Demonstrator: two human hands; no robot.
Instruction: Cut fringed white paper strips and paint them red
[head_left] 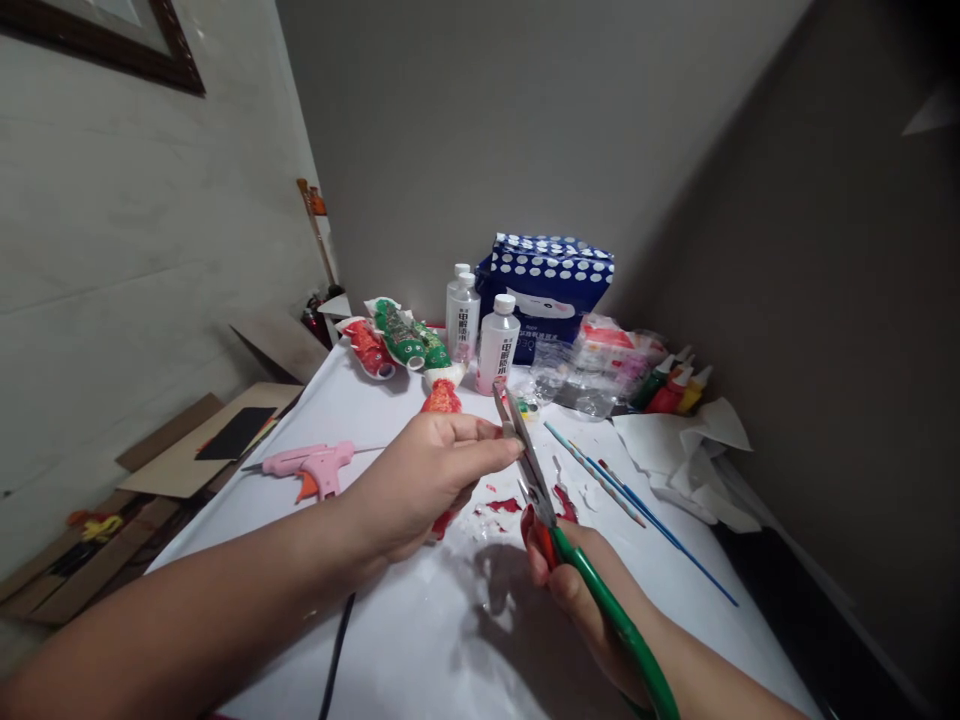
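My right hand grips a pair of scissors with green handles, the blades pointing up and away from me. The blades are parted, and their upper part is at the fingertips of my left hand. Between left thumb and forefinger is a small pale piece, mostly covered by the fingers; its kind cannot be made out. A bit of red shows under the left palm, largely hidden. Just beyond that hand lies a red and white painted fish-shaped craft. Red flakes are scattered on the white-covered table below.
A pink glue gun lies at left. Behind it are painted fish crafts. Bottles, a blue bag and clear plastic packaging stand at the back. Paintbrushes, paint bottles and crumpled paper are at right.
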